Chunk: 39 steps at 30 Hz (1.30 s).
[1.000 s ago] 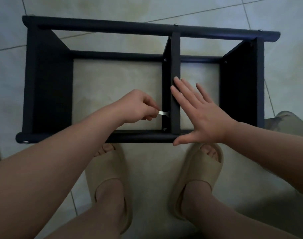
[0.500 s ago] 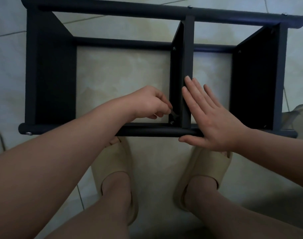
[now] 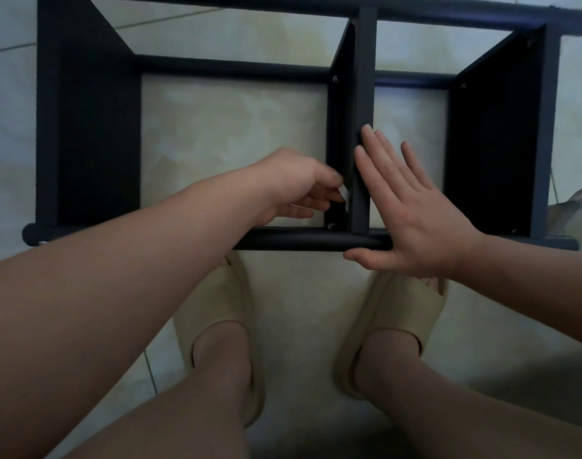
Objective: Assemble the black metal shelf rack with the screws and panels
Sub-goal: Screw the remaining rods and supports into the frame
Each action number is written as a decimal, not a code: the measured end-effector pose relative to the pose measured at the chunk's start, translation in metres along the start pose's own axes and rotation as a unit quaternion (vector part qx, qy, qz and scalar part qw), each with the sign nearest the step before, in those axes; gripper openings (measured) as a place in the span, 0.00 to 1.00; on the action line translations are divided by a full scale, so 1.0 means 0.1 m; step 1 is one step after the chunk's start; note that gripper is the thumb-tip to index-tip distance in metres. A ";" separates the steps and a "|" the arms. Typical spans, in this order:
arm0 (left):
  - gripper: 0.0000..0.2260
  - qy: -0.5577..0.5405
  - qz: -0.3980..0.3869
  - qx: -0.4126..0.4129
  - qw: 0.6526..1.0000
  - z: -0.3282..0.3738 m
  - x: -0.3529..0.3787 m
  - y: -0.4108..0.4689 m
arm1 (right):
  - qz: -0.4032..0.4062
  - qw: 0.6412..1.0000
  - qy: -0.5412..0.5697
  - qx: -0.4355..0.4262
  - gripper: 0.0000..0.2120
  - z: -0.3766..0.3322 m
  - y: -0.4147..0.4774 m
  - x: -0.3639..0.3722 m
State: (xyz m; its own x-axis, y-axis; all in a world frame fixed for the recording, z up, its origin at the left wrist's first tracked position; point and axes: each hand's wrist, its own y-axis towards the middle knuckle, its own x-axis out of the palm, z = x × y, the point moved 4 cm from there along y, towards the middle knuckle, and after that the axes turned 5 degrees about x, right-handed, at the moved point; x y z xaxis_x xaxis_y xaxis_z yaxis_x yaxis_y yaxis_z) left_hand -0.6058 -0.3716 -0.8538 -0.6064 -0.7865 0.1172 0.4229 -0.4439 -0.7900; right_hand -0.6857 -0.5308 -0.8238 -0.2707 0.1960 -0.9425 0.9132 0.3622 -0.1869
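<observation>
Rack [image 3: 87, 127]: left hand [image 3: 292, 183] fingers pinch a small silver tool [image 3: 345, 195]; right hand [image 3: 412, 220] splayed flat on middle panel [image 3: 362, 94]

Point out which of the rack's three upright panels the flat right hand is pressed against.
The middle panel. The right hand lies flat on its edge, fingers spread, while the left panel and right panel stand untouched at the rack's ends.

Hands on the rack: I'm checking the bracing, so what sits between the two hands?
The middle panel: the left hand and right hand flank it in the head view.
</observation>
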 end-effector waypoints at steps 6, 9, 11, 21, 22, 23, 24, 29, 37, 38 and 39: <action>0.04 0.001 0.010 0.006 1.000 0.01 0.04 -0.03 | 0.002 1.000 0.004 -0.001 0.53 0.00 0.00 0.00; 0.04 -0.021 0.024 0.014 0.999 0.02 0.04 -0.03 | 0.004 1.000 0.011 -0.002 0.53 0.00 0.00 0.01; 0.03 -0.037 0.024 0.011 0.999 0.02 0.04 -0.03 | 0.001 1.000 0.016 0.000 0.53 0.01 0.00 0.01; 0.02 -0.032 0.031 0.010 0.999 -0.01 0.01 -0.05 | -0.005 1.000 0.020 0.002 0.53 0.01 0.00 0.01; 0.02 -0.033 0.033 0.012 0.999 -0.02 0.00 -0.05 | -0.004 1.000 0.021 0.001 0.53 0.02 0.00 0.01; 0.02 -0.035 0.035 0.015 0.999 -0.01 0.00 -0.05 | -0.004 1.000 0.023 0.001 0.53 0.02 0.00 0.01; 0.01 -0.040 0.037 0.019 0.998 -0.01 0.01 -0.05 | -0.004 1.000 0.025 0.001 0.53 0.02 0.00 0.01; 0.01 -0.052 0.031 0.026 0.998 0.03 0.03 -0.04 | -0.005 1.000 0.027 0.002 0.53 0.02 0.00 0.03; 0.03 -0.011 0.023 0.003 1.000 0.02 0.04 -0.09 | 0.002 0.999 0.032 -0.001 0.53 0.03 -0.01 0.03; 0.03 -0.019 0.024 0.000 1.000 0.03 0.05 -0.09 | 0.003 0.999 0.034 0.000 0.53 0.03 -0.01 0.02; 0.03 -0.030 0.025 -0.004 0.999 0.03 0.05 -0.09 | 0.004 0.999 0.036 0.000 0.53 0.03 -0.01 0.02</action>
State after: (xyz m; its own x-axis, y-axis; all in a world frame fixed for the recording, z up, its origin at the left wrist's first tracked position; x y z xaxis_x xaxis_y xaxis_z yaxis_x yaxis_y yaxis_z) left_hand -0.6107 -0.3732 -0.8446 -0.5433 -0.8318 0.1134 0.4458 -0.4003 -0.8007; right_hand -0.6861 -0.5330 -0.8266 -0.2844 0.2633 -0.9218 0.9154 0.3602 -0.1795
